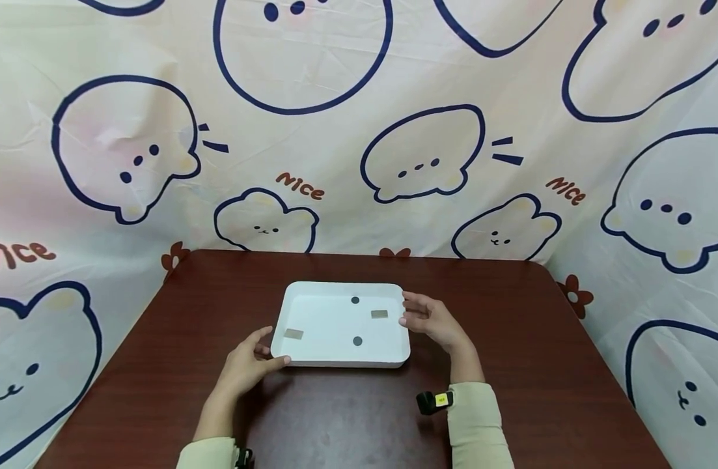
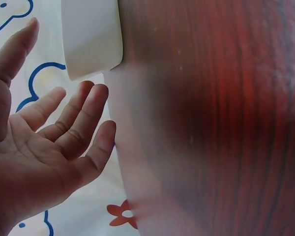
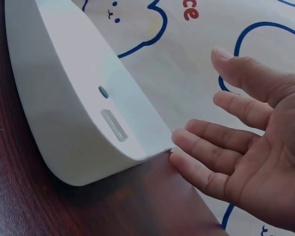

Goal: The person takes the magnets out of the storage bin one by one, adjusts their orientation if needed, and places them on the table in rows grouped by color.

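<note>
A white rectangular tray (image 1: 329, 312) with rounded corners and a raised rim sits on the dark wooden table. Inside it lie two dark round discs (image 1: 357, 341) and two small grey-beige rectangles (image 1: 379, 314); their kind is too small to tell. My left hand (image 1: 245, 366) is at the tray's front left corner, thumb stretched toward the rim. In the left wrist view its relaxed fingers (image 2: 96, 105) are spread just beside the tray's end. My right hand (image 1: 433, 320) is beside the right edge. Its loosely extended fingertips (image 3: 179, 140) are very near the tray's corner; whether they touch cannot be told.
The brown table (image 1: 499, 339) extends around the tray on all sides. Behind it and at both sides hangs a pale cloth (image 1: 347, 150) printed with blue cartoon outlines. A small black device (image 1: 433, 402) is worn at my right wrist.
</note>
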